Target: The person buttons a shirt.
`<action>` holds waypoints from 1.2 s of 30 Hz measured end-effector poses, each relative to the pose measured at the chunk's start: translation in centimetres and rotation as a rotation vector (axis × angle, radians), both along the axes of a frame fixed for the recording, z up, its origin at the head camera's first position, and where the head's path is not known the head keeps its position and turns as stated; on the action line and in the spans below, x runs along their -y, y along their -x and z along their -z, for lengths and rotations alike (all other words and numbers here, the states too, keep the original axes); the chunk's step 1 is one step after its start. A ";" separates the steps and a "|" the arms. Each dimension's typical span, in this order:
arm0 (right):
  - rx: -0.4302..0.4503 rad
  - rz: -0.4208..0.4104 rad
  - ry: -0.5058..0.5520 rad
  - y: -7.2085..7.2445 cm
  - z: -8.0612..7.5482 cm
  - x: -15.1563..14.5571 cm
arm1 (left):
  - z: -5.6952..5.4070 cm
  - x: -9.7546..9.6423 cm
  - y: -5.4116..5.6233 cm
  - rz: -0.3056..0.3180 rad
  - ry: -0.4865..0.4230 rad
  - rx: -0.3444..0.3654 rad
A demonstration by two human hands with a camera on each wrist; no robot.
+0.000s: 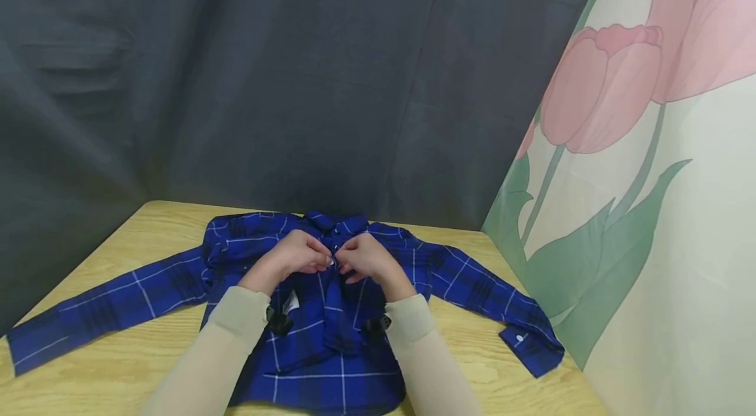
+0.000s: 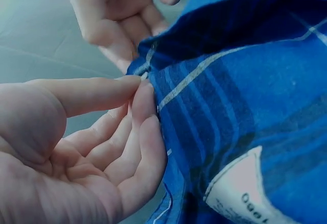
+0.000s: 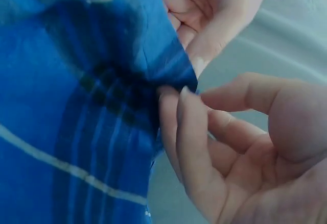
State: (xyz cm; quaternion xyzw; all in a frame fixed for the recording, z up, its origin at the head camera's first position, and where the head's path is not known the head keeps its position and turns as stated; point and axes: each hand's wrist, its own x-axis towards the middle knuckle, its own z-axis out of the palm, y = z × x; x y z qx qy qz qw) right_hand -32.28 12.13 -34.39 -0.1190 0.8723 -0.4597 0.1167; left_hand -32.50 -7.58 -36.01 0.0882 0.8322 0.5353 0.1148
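Note:
A blue plaid long-sleeved shirt (image 1: pixel 307 331) lies front up, its collar (image 1: pixel 348 226) at the far side. Just below the collar, both hands meet at the front opening. My left hand (image 1: pixel 295 253) pinches a small white button (image 2: pixel 144 75) at the fabric edge between thumb and index finger. Opposite it, my right hand (image 1: pixel 371 257) pinches the other front edge (image 3: pixel 184 76) of the shirt, one fingertip tucked behind the cloth. In the left wrist view a white label (image 2: pixel 240 188) shows on the fabric.
The shirt lies on a light wood table (image 1: pixel 472 363), its left sleeve (image 1: pixel 112 304) stretched out flat and its right sleeve (image 1: pixel 490 285) angled toward the near right, with a buttoned cuff (image 1: pixel 531 350). A dark curtain (image 1: pixel 307 75) hangs behind; a tulip-patterned wall (image 1: pixel 667 239) borders the right.

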 end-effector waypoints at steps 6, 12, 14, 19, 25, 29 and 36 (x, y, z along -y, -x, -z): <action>0.113 -0.026 0.095 0.6 0.2 -0.8 | 0.1 0.2 0.2 0.062 -0.052 -0.039; 0.136 -0.030 0.104 0.9 0.6 -0.9 | 0.2 0.2 0.3 0.108 -0.064 -0.083; 0.133 -0.029 0.104 0.9 0.7 -0.9 | 0.1 0.3 0.2 0.109 -0.057 -0.092; 0.116 -0.024 0.107 0.8 0.7 -0.6 | -0.2 0.3 0.0 0.107 -0.034 -0.114; 0.068 0.013 0.073 0.8 0.9 -0.3 | -0.6 0.3 -0.2 0.095 0.013 -0.135; 0.039 0.037 0.041 0.7 0.9 -0.1 | -1.2 0.1 -0.6 0.060 0.123 -0.182; 0.011 0.088 0.003 0.4 0.9 0.4 | -1.7 -1.4 -1.4 -0.014 0.401 -0.307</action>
